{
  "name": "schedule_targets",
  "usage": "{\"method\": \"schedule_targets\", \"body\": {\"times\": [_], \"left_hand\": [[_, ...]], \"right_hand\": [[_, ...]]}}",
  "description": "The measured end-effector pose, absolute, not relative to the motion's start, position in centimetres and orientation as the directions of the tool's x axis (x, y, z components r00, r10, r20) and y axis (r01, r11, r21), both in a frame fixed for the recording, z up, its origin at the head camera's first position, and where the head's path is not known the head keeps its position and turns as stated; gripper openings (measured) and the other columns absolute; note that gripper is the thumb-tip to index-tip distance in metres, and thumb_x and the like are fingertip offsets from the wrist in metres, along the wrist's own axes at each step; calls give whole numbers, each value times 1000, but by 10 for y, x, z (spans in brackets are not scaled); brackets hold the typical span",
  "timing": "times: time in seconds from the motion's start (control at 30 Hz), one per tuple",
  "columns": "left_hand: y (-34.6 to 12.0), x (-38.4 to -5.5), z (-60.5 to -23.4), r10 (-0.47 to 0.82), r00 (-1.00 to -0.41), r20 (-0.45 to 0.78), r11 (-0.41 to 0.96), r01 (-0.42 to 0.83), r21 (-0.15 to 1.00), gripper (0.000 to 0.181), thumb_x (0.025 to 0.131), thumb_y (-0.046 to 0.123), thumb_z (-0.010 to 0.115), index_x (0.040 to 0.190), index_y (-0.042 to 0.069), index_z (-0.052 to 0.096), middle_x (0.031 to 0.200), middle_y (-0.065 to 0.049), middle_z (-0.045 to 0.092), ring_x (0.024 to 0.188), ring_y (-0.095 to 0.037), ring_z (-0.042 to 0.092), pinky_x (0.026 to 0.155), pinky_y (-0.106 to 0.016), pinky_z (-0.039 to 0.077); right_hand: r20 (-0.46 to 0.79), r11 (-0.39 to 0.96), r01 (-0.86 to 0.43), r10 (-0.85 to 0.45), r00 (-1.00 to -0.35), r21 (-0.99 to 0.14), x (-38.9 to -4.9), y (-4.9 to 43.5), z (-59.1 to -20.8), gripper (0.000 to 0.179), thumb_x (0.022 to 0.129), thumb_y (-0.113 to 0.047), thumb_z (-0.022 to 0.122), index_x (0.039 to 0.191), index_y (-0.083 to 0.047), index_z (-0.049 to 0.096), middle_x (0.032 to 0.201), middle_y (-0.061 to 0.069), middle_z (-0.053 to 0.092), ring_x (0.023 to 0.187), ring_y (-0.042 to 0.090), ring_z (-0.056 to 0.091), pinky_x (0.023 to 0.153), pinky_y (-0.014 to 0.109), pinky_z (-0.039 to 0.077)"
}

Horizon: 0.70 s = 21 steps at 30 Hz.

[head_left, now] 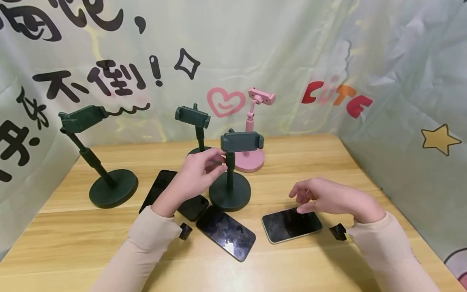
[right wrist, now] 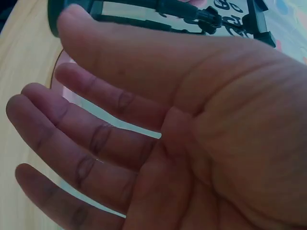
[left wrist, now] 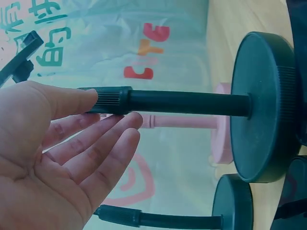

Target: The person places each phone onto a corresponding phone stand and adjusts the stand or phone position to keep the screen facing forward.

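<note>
My left hand (head_left: 198,172) pinches the upper stem of a dark green phone stand (head_left: 230,194) near the middle of the table. In the left wrist view, the thumb (left wrist: 79,101) lies on the ribbed collar (left wrist: 112,99), with the fingers behind and below it. The stand's clamp (head_left: 242,141) is at the top, above the hand. At the right, my right hand (head_left: 328,196) hovers with relaxed, slightly bent fingers over a light-edged phone (head_left: 288,226); its thumb tip overlaps the phone's far edge. The right wrist view shows nothing in that palm (right wrist: 216,158).
A dark phone (head_left: 228,234) lies in front of the stand's base. Black flat devices (head_left: 195,207) are partly hidden under the left wrist. Behind stand another green stand (head_left: 200,136) and a pink stand (head_left: 251,160); a third green stand (head_left: 114,188) leans at left. A printed curtain (head_left: 292,61) surrounds the table.
</note>
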<state>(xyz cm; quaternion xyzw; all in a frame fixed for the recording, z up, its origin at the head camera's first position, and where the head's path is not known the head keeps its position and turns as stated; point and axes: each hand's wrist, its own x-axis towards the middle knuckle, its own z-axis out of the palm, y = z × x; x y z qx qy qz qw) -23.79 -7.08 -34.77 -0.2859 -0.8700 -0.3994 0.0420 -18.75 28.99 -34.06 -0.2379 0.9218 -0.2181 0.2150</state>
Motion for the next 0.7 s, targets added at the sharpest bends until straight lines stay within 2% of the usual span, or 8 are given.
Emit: {"method": "schedule_targets", "body": {"times": [0.07,0.2,0.33,0.4,0.5,0.7], "left_hand": [[-72,-237,-345,453,-833,317,508,534,676,28,101,15,76,128,12,71,115,-5,81,105,-23,81,96,-47,65],[-72,-234,-342,427,-836,345,503,537,678,23,100,14,77,122,12,73,111,-3,81,100,-20,80,92,-46,65],[-71,-232,-343,423,-840,340,520,532,668,9,100,16,79,107,14,74,96,1,78,86,-15,72,80,-39,62],[-68,-231,-346,449,-832,327,531,542,651,6,99,18,79,98,16,74,87,3,74,79,-13,67,74,-34,59],[-62,-228,-350,515,-806,292,543,570,617,11,99,21,79,90,18,74,79,6,69,71,-10,62,68,-28,55],[-42,-218,-363,650,-728,217,520,635,571,11,100,24,79,91,17,75,79,8,70,68,-2,60,67,-20,54]], "right_hand": [[-308,800,-318,-514,-801,-509,-186,293,-344,35,94,-22,85,122,-6,71,99,-4,73,91,8,67,81,29,57],[-334,812,-281,-489,-805,-512,-182,298,-351,33,91,-21,88,115,-8,70,92,-5,70,84,7,63,76,26,55],[-350,815,-263,-481,-804,-516,-179,303,-359,29,88,-19,90,104,-9,67,85,-5,66,76,8,59,71,24,50],[-353,815,-259,-481,-803,-519,-177,305,-363,29,86,-18,91,97,-11,65,79,-6,61,71,7,55,67,23,47],[-346,808,-272,-493,-798,-524,-174,308,-368,33,82,-18,93,87,-13,61,71,-8,53,63,5,48,62,22,42],[-346,826,-274,-475,-809,-493,-168,311,-376,36,78,-22,96,77,-16,60,65,-10,48,59,3,44,60,22,38]]}}
